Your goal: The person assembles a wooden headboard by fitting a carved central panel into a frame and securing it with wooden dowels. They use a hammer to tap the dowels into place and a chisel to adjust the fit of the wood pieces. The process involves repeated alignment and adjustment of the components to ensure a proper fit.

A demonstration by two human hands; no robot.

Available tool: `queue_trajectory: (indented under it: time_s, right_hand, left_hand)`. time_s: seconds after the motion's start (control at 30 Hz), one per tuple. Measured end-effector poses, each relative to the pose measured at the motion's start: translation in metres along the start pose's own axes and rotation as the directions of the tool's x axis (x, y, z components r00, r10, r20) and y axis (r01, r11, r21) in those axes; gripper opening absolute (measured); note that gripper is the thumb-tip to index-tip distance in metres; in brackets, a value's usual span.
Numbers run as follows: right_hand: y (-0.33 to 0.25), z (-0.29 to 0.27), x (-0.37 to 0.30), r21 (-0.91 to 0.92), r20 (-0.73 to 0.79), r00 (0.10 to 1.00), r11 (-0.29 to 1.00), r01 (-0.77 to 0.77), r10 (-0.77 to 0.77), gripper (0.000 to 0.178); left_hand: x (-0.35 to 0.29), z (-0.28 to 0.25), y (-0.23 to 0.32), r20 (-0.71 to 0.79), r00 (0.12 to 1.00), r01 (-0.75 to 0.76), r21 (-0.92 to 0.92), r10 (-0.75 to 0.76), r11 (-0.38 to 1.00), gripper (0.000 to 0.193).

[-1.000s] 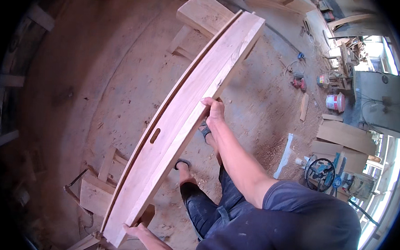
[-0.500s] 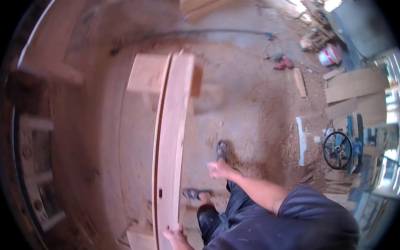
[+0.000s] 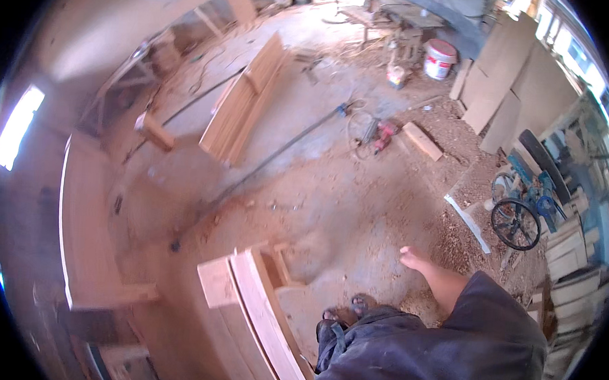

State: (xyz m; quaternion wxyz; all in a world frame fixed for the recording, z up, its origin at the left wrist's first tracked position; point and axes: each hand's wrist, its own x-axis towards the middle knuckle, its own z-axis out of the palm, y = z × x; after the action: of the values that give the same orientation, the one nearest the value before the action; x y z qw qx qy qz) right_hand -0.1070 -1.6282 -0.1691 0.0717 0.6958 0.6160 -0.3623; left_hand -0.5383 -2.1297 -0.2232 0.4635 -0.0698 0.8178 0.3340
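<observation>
My right hand [image 3: 414, 257] hangs out over the floor to the right of my body, away from any workpiece. Its fingers are small and blurred, and I see nothing held in it. My left hand is out of sight. Close by on my left lies a long pale wooden beam [image 3: 266, 310] with a groove or gap along its length. Its far end rests by a wooden block [image 3: 217, 281], and its near end runs out at the lower edge. My sandalled feet [image 3: 343, 308] stand to the right of the beam.
Ahead, a stack of boards [image 3: 244, 102] lies on the dusty floor, with a dark cable [image 3: 279, 155] behind the beam. A red power tool [image 3: 386, 134], a wood block [image 3: 422, 141] and a white bucket [image 3: 439, 60] sit farther right. A black handwheel [image 3: 516, 224] and leaning sheets [image 3: 503, 76] line the right side.
My view has swung up and toward the far room. My left hand, earlier on the beam's edge, has gone out of sight. My right hand now appears farther right, and my feet closer together.
</observation>
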Motion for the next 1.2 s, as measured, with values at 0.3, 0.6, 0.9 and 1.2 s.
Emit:
queue_trajectory:
  time_s: [0.3,0.6,0.9,1.2]
  right_hand:
    - [0.05,-0.035,0.069,-0.064,-0.047,0.993,0.992,0.106,-0.109,0.032]
    - [0.181,0.036,0.022,0.121,0.033,0.958,0.951,-0.286,0.284,0.04]
    - [0.063,-0.074,0.218,0.314,0.21,0.941,0.893,-0.322,0.265,0.038]
    - [0.003,-0.454,0.396,0.889,-0.343,0.789,0.447,0.098,0.51,0.043]
  left_hand:
    - [0.114,0.178,0.299,0.208,0.976,-0.103,0.187,0.063,0.977,0.044]
    - [0.2,0.296,0.698,0.178,0.897,-0.423,0.085,0.404,0.902,0.037]
    - [0.15,0.584,0.866,0.328,0.775,-0.558,-0.044,0.54,0.828,0.041]
    - [0.059,0.891,0.982,0.649,0.508,-0.856,0.308,0.565,0.416,0.039]
